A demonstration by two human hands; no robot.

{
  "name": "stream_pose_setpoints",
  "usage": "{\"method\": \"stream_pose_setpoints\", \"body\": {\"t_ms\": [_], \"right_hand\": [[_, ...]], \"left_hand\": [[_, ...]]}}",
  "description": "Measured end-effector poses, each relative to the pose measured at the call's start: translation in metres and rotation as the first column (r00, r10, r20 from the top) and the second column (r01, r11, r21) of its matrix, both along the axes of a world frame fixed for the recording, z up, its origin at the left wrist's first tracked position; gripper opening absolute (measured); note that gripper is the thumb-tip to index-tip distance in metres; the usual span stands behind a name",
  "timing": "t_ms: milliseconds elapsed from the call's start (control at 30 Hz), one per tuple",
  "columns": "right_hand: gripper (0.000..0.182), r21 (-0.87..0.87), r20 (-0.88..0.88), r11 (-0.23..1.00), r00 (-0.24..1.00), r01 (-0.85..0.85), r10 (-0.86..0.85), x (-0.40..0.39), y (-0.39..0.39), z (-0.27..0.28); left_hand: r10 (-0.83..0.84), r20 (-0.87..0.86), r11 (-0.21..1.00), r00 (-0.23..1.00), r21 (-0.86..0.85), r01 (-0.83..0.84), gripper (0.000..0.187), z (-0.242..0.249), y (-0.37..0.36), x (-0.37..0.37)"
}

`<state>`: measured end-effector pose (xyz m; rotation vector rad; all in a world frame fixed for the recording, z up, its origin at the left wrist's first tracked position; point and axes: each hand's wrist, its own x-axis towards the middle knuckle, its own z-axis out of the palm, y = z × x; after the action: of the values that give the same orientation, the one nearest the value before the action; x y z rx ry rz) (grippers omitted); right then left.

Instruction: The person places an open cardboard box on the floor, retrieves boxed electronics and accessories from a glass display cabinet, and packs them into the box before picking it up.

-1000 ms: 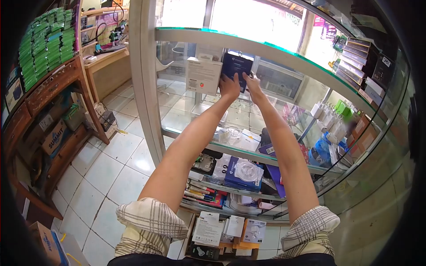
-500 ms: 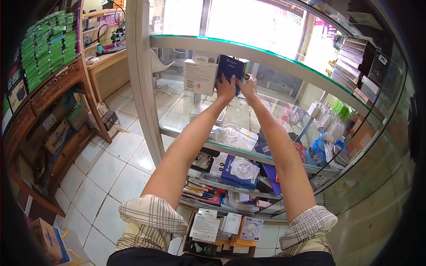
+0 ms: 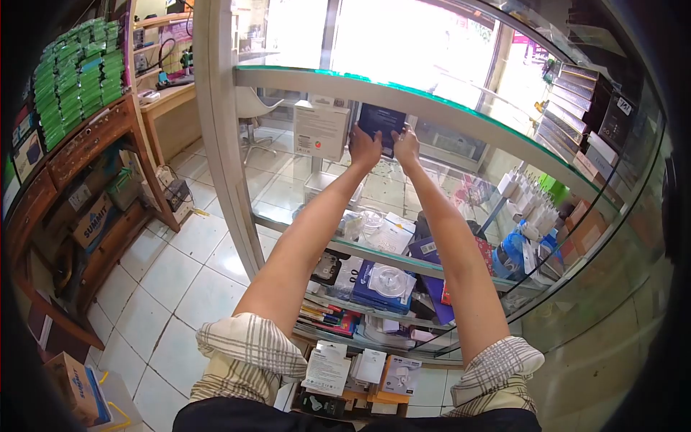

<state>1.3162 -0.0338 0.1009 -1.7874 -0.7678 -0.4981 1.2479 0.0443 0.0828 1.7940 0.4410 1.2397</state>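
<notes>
Both my hands reach into the glass display case and grip a dark blue box (image 3: 381, 121) by its two sides. My left hand (image 3: 366, 147) holds its left edge, with the thumb on the front. On the right edge is my right hand (image 3: 406, 147), thumb also on the front. The blue box stands upright on the glass shelf, just right of a white box (image 3: 320, 131) with printed text and a red mark.
White chargers (image 3: 529, 198) and stacked dark boxes (image 3: 568, 108) fill the case's right side. An aluminium post (image 3: 219, 129) rises at left. A carton of small boxes (image 3: 327, 367) sits below. Green packets (image 3: 79, 83) are piled on a wooden cabinet (image 3: 79, 155).
The blue box has turned to face me more squarely and shifted slightly right and down. My right hand has moved from its side to a firmer hold. The view has shifted slightly.
</notes>
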Motion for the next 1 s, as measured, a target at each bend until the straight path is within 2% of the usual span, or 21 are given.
{"method": "stream_pose_setpoints", "body": {"t_ms": [67, 100, 200, 233, 400, 467, 533, 600, 633, 667, 767, 867, 967, 1000], "right_hand": [[0.036, -0.040, 0.010, 0.997, 0.998, 0.059, -0.058, -0.001, -0.002, -0.005], [0.032, 0.001, 0.073, 0.996, 0.994, 0.085, -0.085, -0.004, -0.003, -0.006], [0.029, -0.024, 0.063, 0.995, 0.993, 0.100, -0.098, -0.021, -0.012, -0.003], [0.030, 0.003, 0.013, 0.999, 0.999, 0.032, -0.032, -0.028, -0.018, 0.001], [0.028, 0.019, -0.182, 1.000, 0.983, -0.019, 0.022, -0.074, -0.061, 0.012], [0.030, -0.018, -0.234, 0.996, 0.969, -0.085, 0.078, -0.064, -0.070, 0.003], [0.032, -0.002, -0.219, 0.994, 0.970, -0.111, 0.107, -0.087, -0.090, 0.003], [0.033, 0.012, -0.348, 0.992, 0.929, -0.129, 0.125, -0.119, -0.112, 0.014], [0.034, 0.038, -0.363, 0.991, 0.922, -0.131, 0.136, -0.136, -0.123, 0.017], [0.033, 0.157, -0.428, 0.958, 0.857, -0.240, 0.285, -0.154, -0.136, 0.021], [0.030, 0.292, -0.466, 0.916, 0.795, -0.277, 0.389, -0.218, -0.173, 0.025], [0.028, 0.336, -0.500, 0.880, 0.727, -0.336, 0.469, -0.282, -0.210, 0.013], [0.027, 0.373, -0.559, 0.861, 0.656, -0.347, 0.507, -0.348, -0.240, -0.019], [0.028, 0.392, -0.548, 0.847, 0.648, -0.360, 0.529, -0.362, -0.247, -0.036]], "left_hand": [[0.099, -0.030, 0.995, 0.995, 0.016, -0.098, 0.070, 0.000, -0.004, -0.005], [0.115, -0.017, 0.992, 0.993, 0.047, -0.115, 0.068, 0.001, -0.004, -0.008], [0.085, -0.097, 0.996, 0.992, 0.036, -0.082, 0.067, 0.006, -0.008, -0.019], [0.092, -0.135, 0.996, 0.987, 0.032, -0.089, 0.066, 0.008, -0.012, -0.025], [0.014, -0.177, 1.000, 0.984, 0.010, -0.013, 0.060, 0.014, -0.033, -0.065], [-0.126, -0.145, 0.992, 0.981, -0.010, 0.126, 0.057, 0.021, -0.045, -0.096], [-0.153, -0.172, 0.986, 0.973, 0.044, 0.163, 0.057, 0.018, -0.046, -0.106], [-0.218, -0.146, 0.976, 0.965, -0.028, 0.216, 0.058, 0.021, -0.060, -0.133], [-0.232, -0.074, 0.972, 0.970, 0.023, 0.235, 0.053, 0.017, -0.065, -0.145], [-0.241, -0.090, 0.970, 0.966, 0.015, 0.243, 0.053, 0.012, -0.070, -0.159], [-0.378, 0.006, 0.924, 0.926, 0.073, 0.376, 0.049, 0.015, -0.096, -0.221], [-0.565, -0.035, 0.825, 0.825, -0.054, 0.563, 0.055, 0.004, -0.123, -0.287], [-0.691, -0.022, 0.719, 0.722, -0.113, 0.685, 0.054, -0.016, -0.158, -0.361], [-0.633, -0.103, 0.774, 0.767, -0.096, 0.626, 0.052, -0.032, -0.164, -0.377]]}}
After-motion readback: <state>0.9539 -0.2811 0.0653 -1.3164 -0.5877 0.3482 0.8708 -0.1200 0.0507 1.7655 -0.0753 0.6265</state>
